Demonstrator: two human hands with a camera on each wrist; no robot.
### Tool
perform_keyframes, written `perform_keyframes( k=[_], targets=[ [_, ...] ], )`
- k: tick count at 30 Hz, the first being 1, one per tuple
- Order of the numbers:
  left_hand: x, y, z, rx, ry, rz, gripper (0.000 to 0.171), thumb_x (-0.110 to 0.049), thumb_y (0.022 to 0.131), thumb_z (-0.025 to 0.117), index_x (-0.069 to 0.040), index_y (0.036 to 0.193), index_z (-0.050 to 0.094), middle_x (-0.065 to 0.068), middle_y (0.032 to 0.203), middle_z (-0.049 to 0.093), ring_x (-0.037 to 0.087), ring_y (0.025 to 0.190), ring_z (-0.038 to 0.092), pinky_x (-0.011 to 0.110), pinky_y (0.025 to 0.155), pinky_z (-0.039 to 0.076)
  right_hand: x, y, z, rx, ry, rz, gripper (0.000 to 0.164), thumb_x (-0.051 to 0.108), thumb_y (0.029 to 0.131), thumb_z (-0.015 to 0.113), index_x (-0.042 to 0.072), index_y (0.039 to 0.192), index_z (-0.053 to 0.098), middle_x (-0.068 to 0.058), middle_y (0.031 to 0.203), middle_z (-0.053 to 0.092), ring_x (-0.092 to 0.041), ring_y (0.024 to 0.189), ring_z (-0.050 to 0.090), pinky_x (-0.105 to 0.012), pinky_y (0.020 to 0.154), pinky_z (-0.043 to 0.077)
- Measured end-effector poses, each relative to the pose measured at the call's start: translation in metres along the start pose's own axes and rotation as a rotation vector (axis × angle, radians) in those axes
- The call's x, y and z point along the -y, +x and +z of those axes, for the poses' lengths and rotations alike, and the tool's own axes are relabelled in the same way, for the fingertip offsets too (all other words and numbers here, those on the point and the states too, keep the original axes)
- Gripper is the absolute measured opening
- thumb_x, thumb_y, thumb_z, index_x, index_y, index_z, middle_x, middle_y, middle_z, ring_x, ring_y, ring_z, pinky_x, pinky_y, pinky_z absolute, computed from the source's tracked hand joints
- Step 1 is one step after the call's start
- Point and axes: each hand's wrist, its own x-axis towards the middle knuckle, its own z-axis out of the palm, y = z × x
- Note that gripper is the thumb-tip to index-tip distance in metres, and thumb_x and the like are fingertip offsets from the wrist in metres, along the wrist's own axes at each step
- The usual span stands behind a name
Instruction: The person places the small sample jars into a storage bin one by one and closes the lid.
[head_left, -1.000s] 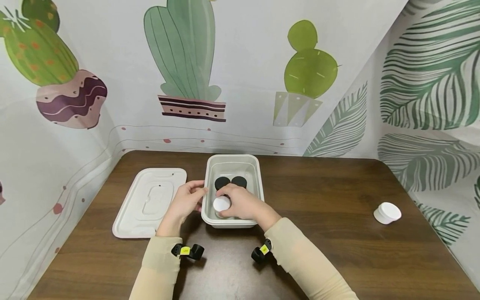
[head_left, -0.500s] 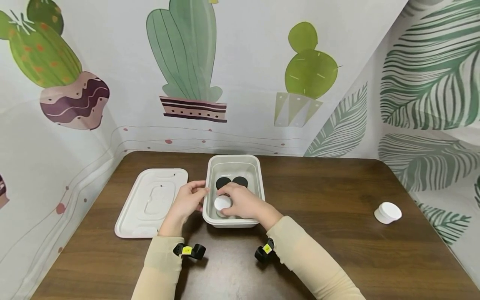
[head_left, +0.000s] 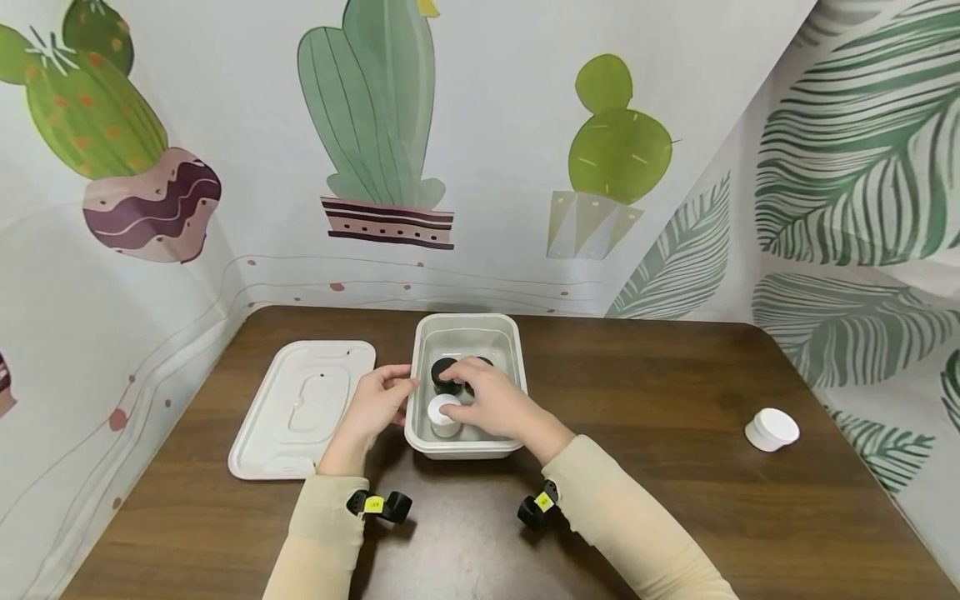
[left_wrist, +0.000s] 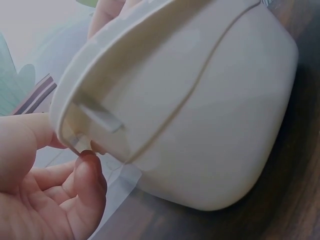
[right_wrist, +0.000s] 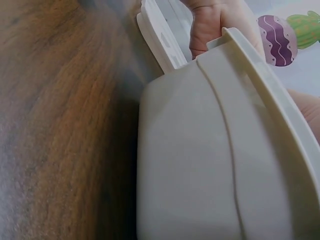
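Observation:
A pale plastic box (head_left: 465,448) stands uncovered in front of me. My left hand (head_left: 373,407) holds its left rim, with the thumb and fingers pinching the edge in the left wrist view. Inside, a small white-lidded jar (head_left: 444,417) stands upright near the front. Behind it is a black-lidded jar (head_left: 444,372); a second black jar beside that is mostly hidden. My right hand (head_left: 498,402) reaches over the right side of the box, fingers spread above the jars. Its thumb overlaps the white lid, and I cannot tell whether the fingertips touch the black jar.
A flat white box lid (head_left: 258,421) lies on the wooden table left of the box. Far to the right stands another small white jar (head_left: 772,429). A printed cloth (head_left: 495,167) with cacti hangs behind the table.
My right hand has let go of the white-lidded jar, and its fingers have moved back and right over the black jars. My left hand keeps its hold on the rim.

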Motion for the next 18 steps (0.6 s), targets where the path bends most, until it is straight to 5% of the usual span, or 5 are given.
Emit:
perform_keyframes(
  k=[18],
  targets=[
    [0.000, -0.001, 0.000, 0.011, -0.004, 0.005, 0.037, -0.014, 0.091, 0.057, 0.003, 0.124, 0.054, 0.017, 0.091, 0.063, 0.015, 0.061, 0.060, 0.027, 0.048, 0.051, -0.008, -0.018, -0.012, -0.093, 0.129, 0.021, 0.043, 0.024, 0.080, 0.075, 0.003, 0.116, 0.062, -0.008, 0.112, 0.063, -0.020, 0.103, 0.060, -0.041, 0.085, 0.053]
  ],
)
